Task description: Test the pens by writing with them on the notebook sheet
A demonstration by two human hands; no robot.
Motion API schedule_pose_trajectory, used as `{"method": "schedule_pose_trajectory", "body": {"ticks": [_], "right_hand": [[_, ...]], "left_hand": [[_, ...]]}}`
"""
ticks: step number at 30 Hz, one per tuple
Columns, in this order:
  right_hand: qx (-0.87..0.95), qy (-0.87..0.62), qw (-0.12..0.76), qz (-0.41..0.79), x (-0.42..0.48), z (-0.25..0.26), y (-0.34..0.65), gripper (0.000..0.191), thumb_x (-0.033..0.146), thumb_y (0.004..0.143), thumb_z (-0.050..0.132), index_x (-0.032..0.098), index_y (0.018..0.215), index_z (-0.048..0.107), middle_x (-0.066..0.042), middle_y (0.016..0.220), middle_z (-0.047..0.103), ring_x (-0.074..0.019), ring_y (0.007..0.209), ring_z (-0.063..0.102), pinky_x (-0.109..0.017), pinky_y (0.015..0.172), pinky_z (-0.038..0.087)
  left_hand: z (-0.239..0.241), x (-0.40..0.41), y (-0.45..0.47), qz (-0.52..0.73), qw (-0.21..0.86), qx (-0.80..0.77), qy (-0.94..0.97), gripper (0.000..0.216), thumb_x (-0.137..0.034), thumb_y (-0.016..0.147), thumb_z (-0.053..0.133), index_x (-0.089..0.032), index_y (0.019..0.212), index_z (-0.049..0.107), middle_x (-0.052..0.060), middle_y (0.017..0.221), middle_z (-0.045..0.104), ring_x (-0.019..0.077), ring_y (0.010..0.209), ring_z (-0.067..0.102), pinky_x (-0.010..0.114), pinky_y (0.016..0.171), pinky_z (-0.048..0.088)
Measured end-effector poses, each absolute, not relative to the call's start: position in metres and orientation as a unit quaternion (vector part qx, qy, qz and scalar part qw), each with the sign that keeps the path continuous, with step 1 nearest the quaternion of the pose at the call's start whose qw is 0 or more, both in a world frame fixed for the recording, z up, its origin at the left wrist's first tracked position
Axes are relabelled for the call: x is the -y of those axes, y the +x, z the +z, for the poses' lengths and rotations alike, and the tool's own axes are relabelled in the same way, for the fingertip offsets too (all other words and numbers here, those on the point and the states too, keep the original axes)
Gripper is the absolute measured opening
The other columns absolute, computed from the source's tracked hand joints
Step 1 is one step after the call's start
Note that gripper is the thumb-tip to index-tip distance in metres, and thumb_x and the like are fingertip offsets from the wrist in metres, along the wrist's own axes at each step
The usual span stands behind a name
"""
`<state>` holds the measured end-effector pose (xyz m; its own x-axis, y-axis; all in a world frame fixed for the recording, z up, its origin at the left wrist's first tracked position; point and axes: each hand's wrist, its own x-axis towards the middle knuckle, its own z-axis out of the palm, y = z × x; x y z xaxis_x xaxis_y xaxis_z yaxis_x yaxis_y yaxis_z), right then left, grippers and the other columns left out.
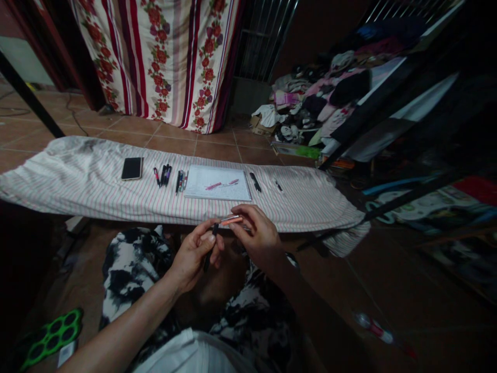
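My left hand (196,252) is closed on a thin dark pen part (209,248), held just below the near edge of the striped board. My right hand (258,235) pinches an orange-pink pen barrel (231,220) level with that edge. The two hands meet over my lap. On the board lies an open spiral notebook (217,184) with two pink pens (221,184) on its page.
The striped cloth-covered board (97,186) carries a phone (132,168), several dark pens (166,176) left of the notebook and two black pens (255,181) right of it. A pile of clothes (310,109) lies at the back right. A floral curtain (171,57) hangs behind. A green tray (50,336) sits at lower left.
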<state>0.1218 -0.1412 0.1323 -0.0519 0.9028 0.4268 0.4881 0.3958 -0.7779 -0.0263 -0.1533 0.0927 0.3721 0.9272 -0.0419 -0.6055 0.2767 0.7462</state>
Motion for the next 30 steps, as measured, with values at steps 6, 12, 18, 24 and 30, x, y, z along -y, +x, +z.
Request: {"method": "schedule_pose_trajectory", "body": {"ticks": [6, 12, 18, 24, 30], "right_hand": [[0.675, -0.487, 0.499, 0.242, 0.137, 0.129, 0.124, 0.011, 0.019, 0.071, 0.064, 0.019, 0.082, 0.064, -0.006, 0.097, 0.056, -0.0166, 0.091, 0.06, -0.027, 0.076, 0.054], [0.615, -0.463, 0.531, 0.354, 0.133, 0.123, 0.127, 0.017, 0.022, 0.071, 0.064, 0.021, 0.088, 0.067, -0.005, 0.094, 0.059, -0.0166, 0.089, 0.06, -0.028, 0.076, 0.053], [0.532, -0.465, 0.542, 0.454, 0.135, 0.124, 0.123, 0.032, 0.025, 0.071, 0.064, 0.021, 0.103, 0.06, -0.005, 0.099, 0.062, -0.0154, 0.09, 0.061, -0.032, 0.084, 0.05], [0.501, -0.452, 0.573, 0.466, 0.131, 0.121, 0.121, 0.051, 0.024, 0.065, 0.068, 0.024, 0.112, 0.048, -0.004, 0.098, 0.059, -0.0136, 0.082, 0.061, -0.03, 0.076, 0.051], [0.557, -0.456, 0.588, 0.368, 0.13, 0.117, 0.118, 0.022, 0.022, 0.066, 0.067, 0.021, 0.086, 0.057, -0.006, 0.104, 0.05, -0.0124, 0.078, 0.06, -0.027, 0.068, 0.052]], "left_hand": [[0.093, 0.154, -0.026, 0.505, 0.758, -0.248, 0.331, 0.035, -0.024, 0.079, 0.06, -0.016, 0.111, 0.05, -0.001, 0.067, 0.057, 0.0054, 0.043, 0.042, 0.022, 0.044, 0.042], [0.093, 0.155, -0.026, 0.503, 0.761, -0.246, 0.327, 0.036, -0.024, 0.078, 0.06, -0.016, 0.111, 0.05, -0.001, 0.067, 0.057, 0.0054, 0.043, 0.042, 0.022, 0.044, 0.042], [0.092, 0.155, -0.027, 0.502, 0.761, -0.25, 0.327, 0.034, -0.022, 0.079, 0.059, -0.016, 0.111, 0.051, -0.001, 0.066, 0.057, 0.0053, 0.043, 0.041, 0.022, 0.045, 0.042], [0.093, 0.155, -0.027, 0.499, 0.76, -0.254, 0.33, 0.033, -0.02, 0.079, 0.058, -0.016, 0.111, 0.05, -0.001, 0.067, 0.057, 0.0051, 0.043, 0.042, 0.022, 0.045, 0.042], [0.092, 0.155, -0.027, 0.496, 0.759, -0.253, 0.337, 0.032, -0.021, 0.079, 0.058, -0.017, 0.11, 0.051, -0.001, 0.067, 0.057, 0.0049, 0.042, 0.042, 0.021, 0.044, 0.042]]}}
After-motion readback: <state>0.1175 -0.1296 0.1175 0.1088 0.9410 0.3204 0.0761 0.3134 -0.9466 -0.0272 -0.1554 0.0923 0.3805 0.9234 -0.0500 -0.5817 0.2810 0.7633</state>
